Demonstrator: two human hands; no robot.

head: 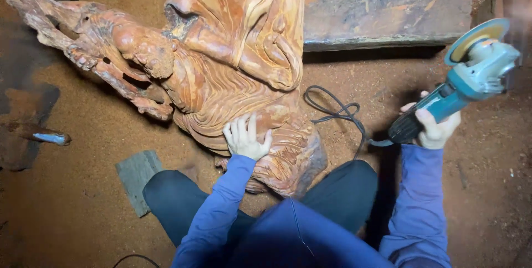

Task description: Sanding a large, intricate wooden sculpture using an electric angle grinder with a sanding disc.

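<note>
My left hand (245, 137) lies open and flat on the big, heavy reddish-brown carved wooden statue (233, 74). My right hand (435, 125) grips the teal angle grinder (463, 85) by its dark handle.

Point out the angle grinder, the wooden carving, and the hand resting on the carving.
angle grinder (468, 82): head view, on its teal body below the disc.
wooden carving (233, 80): head view, on the carved folds at its middle.
left hand (245, 138): head view, on the back of the hand, flat against the carving.
</note>
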